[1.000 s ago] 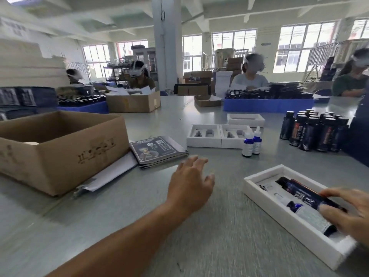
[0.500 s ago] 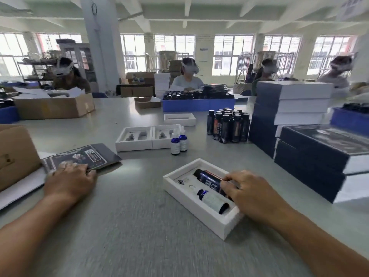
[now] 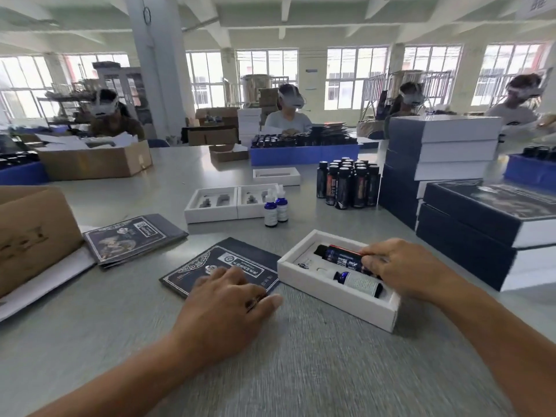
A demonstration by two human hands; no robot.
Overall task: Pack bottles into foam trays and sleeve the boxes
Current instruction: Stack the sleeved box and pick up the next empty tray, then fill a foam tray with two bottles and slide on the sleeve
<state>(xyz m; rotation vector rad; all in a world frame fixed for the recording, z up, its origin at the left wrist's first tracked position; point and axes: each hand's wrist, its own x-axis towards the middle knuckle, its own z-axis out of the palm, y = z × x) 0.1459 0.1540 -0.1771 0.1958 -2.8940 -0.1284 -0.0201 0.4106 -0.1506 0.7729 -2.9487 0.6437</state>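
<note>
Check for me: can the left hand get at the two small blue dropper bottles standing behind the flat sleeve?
Probably yes. The left hand rests on the flat sleeve, and the dropper bottles stand upright on bare table beyond it, nothing between. It would need to let go of the sleeve first.

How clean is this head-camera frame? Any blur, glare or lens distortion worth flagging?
Head view: windows blown out by backlight; strong wide-angle bending at the edges; tabletop streaked with motion blur in the foreground; left hand and right hand slightly soft; the foam tray and its bottles stay legible.
</note>
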